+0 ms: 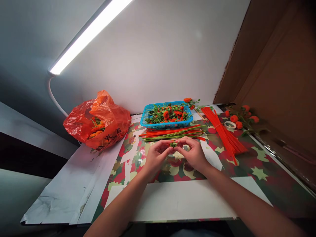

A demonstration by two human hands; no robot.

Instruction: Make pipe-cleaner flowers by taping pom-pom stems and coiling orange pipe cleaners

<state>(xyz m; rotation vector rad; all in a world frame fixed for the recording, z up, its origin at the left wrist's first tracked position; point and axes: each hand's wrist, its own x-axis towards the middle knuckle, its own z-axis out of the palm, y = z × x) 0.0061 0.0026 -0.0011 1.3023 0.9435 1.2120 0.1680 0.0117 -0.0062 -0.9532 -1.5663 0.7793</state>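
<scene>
Over the middle of the table my left hand (157, 153) and my right hand (194, 153) meet at the fingertips. Both are closed in a pinch on a small green pipe-cleaner piece (173, 144), partly covered by the fingers. Just beyond them lie loose green pipe cleaners (170, 135) and red pipe cleaners (151, 133). Behind these stands a blue plastic basket (166, 125) filled with orange-red pipe-cleaner flowers (166, 115) and green stems.
At the left sits a red plastic bag (116, 117) with orange flowers inside. A tied bundle of red pipe cleaners (222, 131), a white tape roll (230, 125) and more orange flowers (234, 118) lie at the right. A lamp (91, 36) hangs overhead; cardboard (271, 65) stands right.
</scene>
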